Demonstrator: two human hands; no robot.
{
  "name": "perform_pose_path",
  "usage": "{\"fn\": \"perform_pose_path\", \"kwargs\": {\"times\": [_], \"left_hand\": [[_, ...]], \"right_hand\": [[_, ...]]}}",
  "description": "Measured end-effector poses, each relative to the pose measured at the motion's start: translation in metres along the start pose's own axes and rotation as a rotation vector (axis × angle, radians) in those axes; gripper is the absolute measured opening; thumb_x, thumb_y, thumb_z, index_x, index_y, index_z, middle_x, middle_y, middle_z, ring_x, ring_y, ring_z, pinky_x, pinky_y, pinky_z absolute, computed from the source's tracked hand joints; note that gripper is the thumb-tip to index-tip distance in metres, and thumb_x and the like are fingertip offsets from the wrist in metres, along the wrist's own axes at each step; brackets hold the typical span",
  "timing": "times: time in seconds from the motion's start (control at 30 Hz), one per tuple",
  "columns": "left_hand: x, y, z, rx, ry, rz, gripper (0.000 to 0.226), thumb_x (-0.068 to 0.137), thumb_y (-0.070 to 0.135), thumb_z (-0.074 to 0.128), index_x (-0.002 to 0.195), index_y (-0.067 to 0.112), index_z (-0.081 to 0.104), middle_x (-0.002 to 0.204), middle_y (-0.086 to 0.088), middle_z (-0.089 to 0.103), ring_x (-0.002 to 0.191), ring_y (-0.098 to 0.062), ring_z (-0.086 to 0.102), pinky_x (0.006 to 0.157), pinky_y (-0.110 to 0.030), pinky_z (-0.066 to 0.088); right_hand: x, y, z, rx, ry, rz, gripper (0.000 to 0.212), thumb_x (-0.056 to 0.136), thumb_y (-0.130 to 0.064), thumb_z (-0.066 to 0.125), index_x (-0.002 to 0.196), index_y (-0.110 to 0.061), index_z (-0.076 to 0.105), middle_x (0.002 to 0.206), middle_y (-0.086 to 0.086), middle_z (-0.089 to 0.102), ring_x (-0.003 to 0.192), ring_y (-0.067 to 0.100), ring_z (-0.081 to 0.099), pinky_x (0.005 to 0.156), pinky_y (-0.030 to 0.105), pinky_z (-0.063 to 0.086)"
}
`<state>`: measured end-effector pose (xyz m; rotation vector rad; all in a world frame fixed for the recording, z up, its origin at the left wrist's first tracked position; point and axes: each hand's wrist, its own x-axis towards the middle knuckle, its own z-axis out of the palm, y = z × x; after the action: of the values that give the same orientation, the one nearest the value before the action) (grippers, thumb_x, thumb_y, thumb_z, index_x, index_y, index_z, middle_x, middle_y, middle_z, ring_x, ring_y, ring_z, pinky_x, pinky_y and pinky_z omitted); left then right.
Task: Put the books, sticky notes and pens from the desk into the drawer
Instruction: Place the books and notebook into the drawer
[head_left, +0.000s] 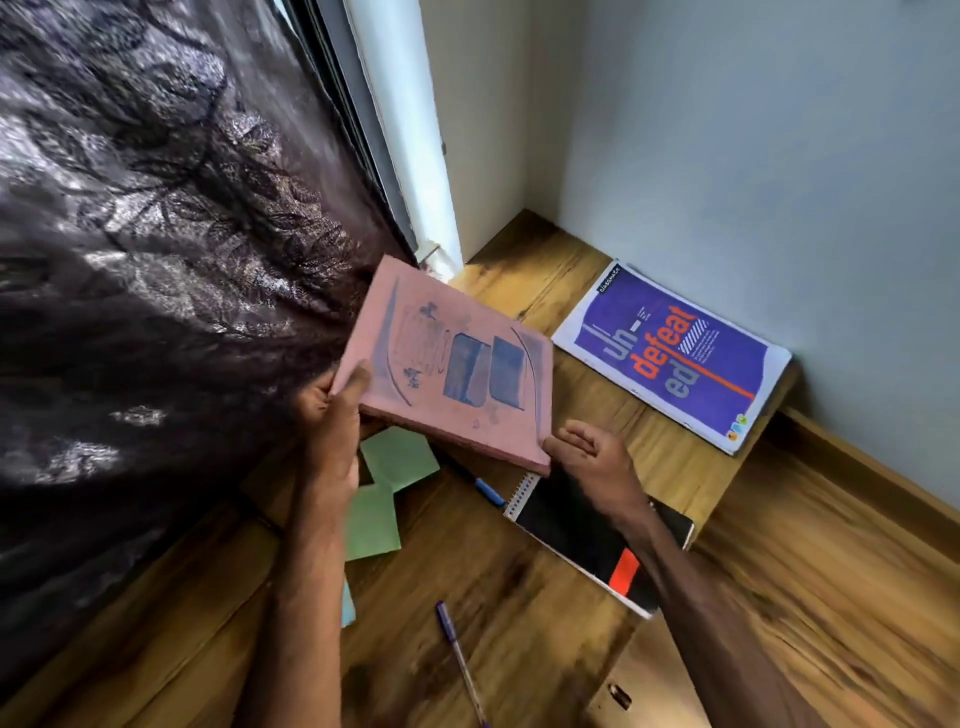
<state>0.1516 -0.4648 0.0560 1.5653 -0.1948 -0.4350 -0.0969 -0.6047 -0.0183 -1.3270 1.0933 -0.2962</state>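
A pink book (457, 364) is lifted above the wooden desk (519, 597). My left hand (337, 415) grips its near left corner, thumb on the cover. My right hand (597, 457) holds its near right corner with curled fingers. Under my right wrist lies a black spiral notebook (571, 530) with a red patch. A purple book (675, 358) lies at the back right by the wall. Green sticky notes (400, 457) (371, 525) lie below the pink book, and a blue note (348, 605) shows beside my left forearm. A blue-capped pen (485, 488) and a purple pen (460, 660) lie on the desk.
A dark patterned curtain (156, 260) hangs at the left, touching the desk's edge. The pale wall (753, 156) closes the back and right. A small metal knob (619, 696) shows on the desk front below. Wooden floor (831, 571) lies to the right.
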Motion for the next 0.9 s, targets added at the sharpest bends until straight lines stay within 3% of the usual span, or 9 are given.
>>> {"fn": "perform_pose_path", "kwargs": {"times": [0.07, 0.13, 0.27, 0.37, 0.47, 0.67, 0.8, 0.9], "left_hand": [[-0.012, 0.005, -0.016, -0.039, 0.038, 0.003, 0.008, 0.087, 0.01, 0.075, 0.094, 0.009, 0.077, 0.088, -0.002, 0.077, 0.083, -0.019, 0.072, 0.08, -0.037, 0.06], [-0.022, 0.007, -0.025, -0.073, 0.024, -0.023, 0.011, 0.086, 0.012, 0.076, 0.095, 0.007, 0.078, 0.094, -0.009, 0.076, 0.089, -0.024, 0.071, 0.089, -0.045, 0.059], [-0.052, 0.014, -0.015, -0.111, -0.117, -0.064, 0.013, 0.092, 0.004, 0.067, 0.096, 0.009, 0.078, 0.089, -0.001, 0.079, 0.082, -0.016, 0.074, 0.077, -0.032, 0.062], [-0.067, 0.012, 0.003, -0.117, -0.211, -0.11, 0.021, 0.092, 0.007, 0.067, 0.112, 0.001, 0.073, 0.098, -0.007, 0.079, 0.084, -0.021, 0.074, 0.076, -0.036, 0.062], [-0.083, 0.007, 0.028, -0.085, -0.31, -0.167, 0.022, 0.092, 0.011, 0.07, 0.112, 0.003, 0.072, 0.101, -0.01, 0.076, 0.088, -0.024, 0.073, 0.075, -0.039, 0.062], [-0.117, -0.002, 0.087, 0.074, -0.493, -0.166, 0.023, 0.09, 0.013, 0.074, 0.11, 0.002, 0.074, 0.091, -0.006, 0.079, 0.079, -0.017, 0.075, 0.068, -0.03, 0.062], [-0.131, -0.016, 0.117, 0.193, -0.64, -0.19, 0.021, 0.088, 0.016, 0.076, 0.108, 0.008, 0.074, 0.098, -0.009, 0.079, 0.088, -0.025, 0.076, 0.085, -0.047, 0.061], [-0.144, -0.024, 0.142, 0.244, -0.769, -0.216, 0.04, 0.086, 0.025, 0.077, 0.121, 0.008, 0.069, 0.114, -0.011, 0.076, 0.103, -0.03, 0.074, 0.093, -0.05, 0.058]], "right_hand": [[-0.007, -0.001, 0.002, 0.022, -0.083, -0.006, 0.053, 0.083, -0.048, 0.077, 0.117, -0.008, 0.069, 0.116, 0.001, 0.074, 0.106, 0.016, 0.071, 0.093, 0.035, 0.056], [-0.015, -0.006, 0.003, 0.108, -0.077, 0.011, 0.036, 0.089, -0.033, 0.074, 0.112, -0.006, 0.071, 0.103, 0.003, 0.078, 0.09, 0.013, 0.074, 0.079, 0.031, 0.057], [-0.039, -0.013, -0.009, 0.422, -0.003, 0.067, 0.024, 0.092, -0.009, 0.067, 0.116, -0.004, 0.066, 0.106, 0.012, 0.076, 0.085, 0.016, 0.074, 0.068, 0.025, 0.057], [-0.055, -0.009, -0.034, 0.567, 0.06, 0.087, 0.031, 0.092, 0.0, 0.063, 0.122, -0.002, 0.061, 0.109, 0.013, 0.074, 0.085, 0.016, 0.073, 0.069, 0.025, 0.06], [-0.072, -0.002, -0.063, 0.637, 0.158, 0.09, 0.032, 0.092, 0.004, 0.059, 0.124, -0.002, 0.06, 0.108, 0.013, 0.074, 0.084, 0.015, 0.074, 0.069, 0.027, 0.061], [-0.105, 0.024, -0.126, 0.712, 0.36, 0.086, 0.033, 0.095, 0.003, 0.055, 0.127, -0.006, 0.059, 0.109, 0.008, 0.074, 0.093, 0.017, 0.073, 0.07, 0.027, 0.062], [-0.123, 0.043, -0.163, 0.718, 0.45, 0.102, 0.036, 0.097, -0.001, 0.055, 0.132, -0.01, 0.057, 0.117, 0.008, 0.072, 0.104, 0.022, 0.069, 0.073, 0.026, 0.062], [-0.135, 0.058, -0.189, 0.729, 0.525, 0.113, 0.033, 0.096, -0.002, 0.056, 0.128, -0.011, 0.058, 0.116, 0.008, 0.072, 0.105, 0.025, 0.068, 0.077, 0.03, 0.062]]}}
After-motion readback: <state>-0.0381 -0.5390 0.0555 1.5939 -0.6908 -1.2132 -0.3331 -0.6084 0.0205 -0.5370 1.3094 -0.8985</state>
